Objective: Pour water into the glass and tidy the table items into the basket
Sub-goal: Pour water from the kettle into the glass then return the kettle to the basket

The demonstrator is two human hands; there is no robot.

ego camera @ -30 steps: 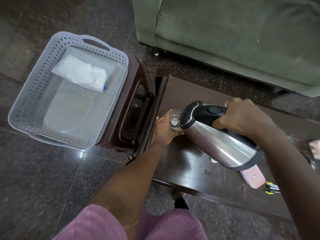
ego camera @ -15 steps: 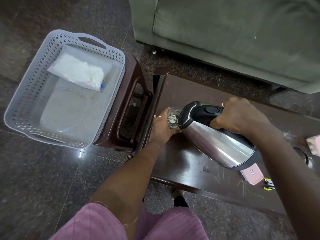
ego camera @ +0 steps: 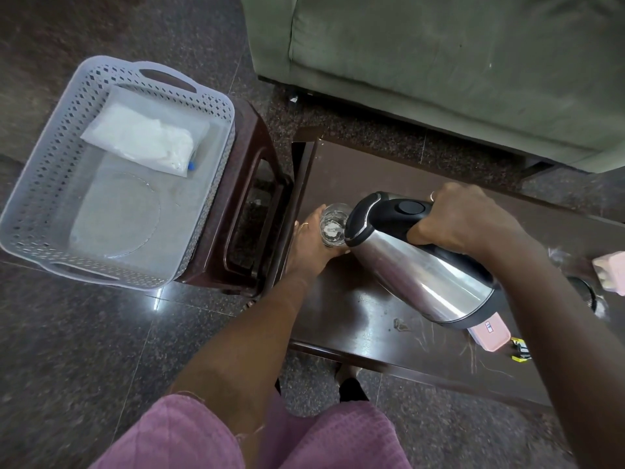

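My right hand (ego camera: 463, 218) grips the black handle of a steel kettle (ego camera: 426, 272), which is tilted with its spout over a clear glass (ego camera: 333, 225). My left hand (ego camera: 309, 247) is wrapped around that glass at the left end of the dark wooden table (ego camera: 341, 313). Water shows inside the glass. A grey perforated basket (ego camera: 44, 184) stands on a brown stool (ego camera: 236, 238) to the left; it holds a white plastic bag (ego camera: 142, 140) and a clear glass plate (ego camera: 118, 214).
A pink case (ego camera: 490, 336) and a small yellow-black item (ego camera: 521, 348) lie on the table under my right arm. A pink object (ego camera: 612, 272) and a black round thing (ego camera: 583, 292) sit at the right edge. A green sofa (ego camera: 439, 62) is behind the table.
The kettle stays tilted over the glass and both hands keep their grip. Only the view has shifted slightly.
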